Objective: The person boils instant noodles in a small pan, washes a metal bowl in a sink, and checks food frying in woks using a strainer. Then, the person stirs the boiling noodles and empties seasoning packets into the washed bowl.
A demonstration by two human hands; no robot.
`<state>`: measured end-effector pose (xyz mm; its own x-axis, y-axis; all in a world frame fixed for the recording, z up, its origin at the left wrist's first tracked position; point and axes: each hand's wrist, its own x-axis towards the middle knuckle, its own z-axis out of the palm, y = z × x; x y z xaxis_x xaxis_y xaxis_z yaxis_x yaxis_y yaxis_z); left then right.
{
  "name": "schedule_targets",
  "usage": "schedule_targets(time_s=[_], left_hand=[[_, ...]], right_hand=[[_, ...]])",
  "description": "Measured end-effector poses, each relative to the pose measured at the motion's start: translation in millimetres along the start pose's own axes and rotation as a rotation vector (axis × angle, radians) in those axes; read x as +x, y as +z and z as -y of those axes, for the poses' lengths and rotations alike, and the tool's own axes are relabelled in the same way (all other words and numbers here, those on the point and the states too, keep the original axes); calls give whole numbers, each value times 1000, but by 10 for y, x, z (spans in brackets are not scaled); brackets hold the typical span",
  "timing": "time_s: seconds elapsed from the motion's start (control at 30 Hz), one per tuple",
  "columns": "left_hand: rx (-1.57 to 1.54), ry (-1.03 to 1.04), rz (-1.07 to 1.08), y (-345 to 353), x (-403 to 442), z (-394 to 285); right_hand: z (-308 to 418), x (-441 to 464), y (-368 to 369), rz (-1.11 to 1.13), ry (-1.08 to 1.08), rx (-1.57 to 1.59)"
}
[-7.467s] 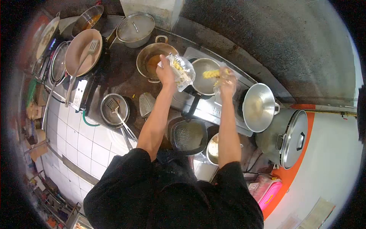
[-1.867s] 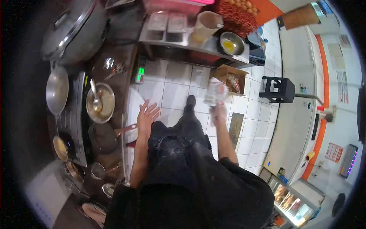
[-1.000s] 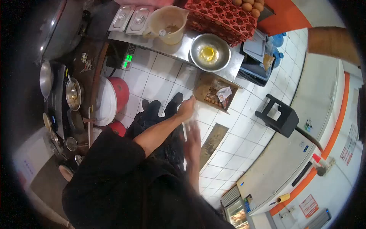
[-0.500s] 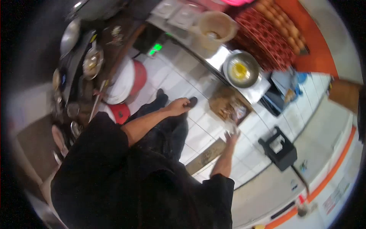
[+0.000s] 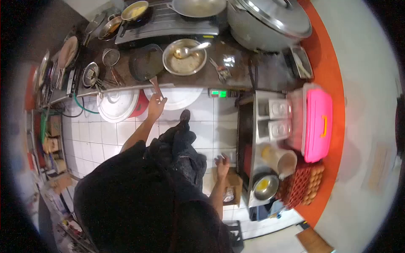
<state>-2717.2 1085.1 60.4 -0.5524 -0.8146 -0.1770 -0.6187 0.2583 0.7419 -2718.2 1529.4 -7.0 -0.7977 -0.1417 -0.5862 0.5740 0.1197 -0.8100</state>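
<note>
My left hand [image 5: 156, 105] is at the end of the brownish handle of a dark square frying pan [image 5: 145, 63], with the fingers around the handle tip. The pan rests on the dark counter, its handle jutting past the front edge. Beside it on the right is a steel bowl [image 5: 185, 65] of pale contents, with a ladle [image 5: 192, 50] lying in it. Low on the right, my right hand [image 5: 222, 165] is empty, its fingers apart and slightly bent. It is above a cardboard box [image 5: 237, 189] on the floor, near the steel side table [image 5: 249, 168].
A stove [image 5: 166, 21] and a large lidded pot [image 5: 270, 27] stand at the back. On the side table are a steel bowl with yellow liquid [image 5: 265, 187] and a jug [image 5: 282, 162]. Eggs [image 5: 314, 183] and a pink-lidded box [image 5: 318, 126] are nearby. White-lidded buckets [image 5: 118, 105] stand below the counter.
My view has turned from the box and side table toward the counter. My left hand has moved to the pan handle. The blurred whitish thing at my right hand no longer shows there.
</note>
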Motion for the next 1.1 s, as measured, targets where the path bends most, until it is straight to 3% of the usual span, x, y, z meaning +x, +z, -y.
schedule_targets(time_s=[0.07,0.1,0.13,0.27,0.33,0.43,0.53,0.6,0.7,0.77,0.83,0.87,0.97,1.0,1.03,1.1], left_hand=[[-144,-91,-6,181,610,178],[-266,-173,3,276,805,289],[-473,-372,67,311,942,91],[-641,-582,184,663,1356,-133],[-790,-734,209,855,1420,-230],[-996,-844,146,1099,1463,-365],[-1171,-842,70,1253,1436,-357],[-1223,-867,1,1242,1376,-464],[-1219,-952,-129,1372,1297,-547],[-1321,-901,-185,1553,1362,-500],[-1298,-975,-269,1508,1454,-745],[-1306,-950,-259,1552,1494,-723],[-1309,-927,-335,1669,1465,-657],[-1299,-874,-311,1690,1426,-641],[-1283,-811,-282,1685,1429,-612],[-1258,-826,-298,1564,1337,-703]], right_hand=[[894,243,599,48,-71,-218],[842,574,746,52,-255,-277],[1174,743,956,81,-277,-448],[2151,1497,1679,90,-428,-734],[2367,2059,1878,78,-616,-898],[2614,2760,2187,56,-641,-995],[2743,3290,2376,136,-454,-1177],[2688,3599,2436,180,-518,-1331],[2636,3789,2386,275,-613,-1331],[2694,3900,2414,309,-653,-1347],[2838,3949,2421,414,-394,-1192],[2873,3926,2438,413,-508,-1004],[3048,4063,2491,391,-428,-909],[3062,4163,2495,458,-573,-935],[3067,4219,2507,481,-578,-934],[3344,4108,2656,195,-546,-1228]])
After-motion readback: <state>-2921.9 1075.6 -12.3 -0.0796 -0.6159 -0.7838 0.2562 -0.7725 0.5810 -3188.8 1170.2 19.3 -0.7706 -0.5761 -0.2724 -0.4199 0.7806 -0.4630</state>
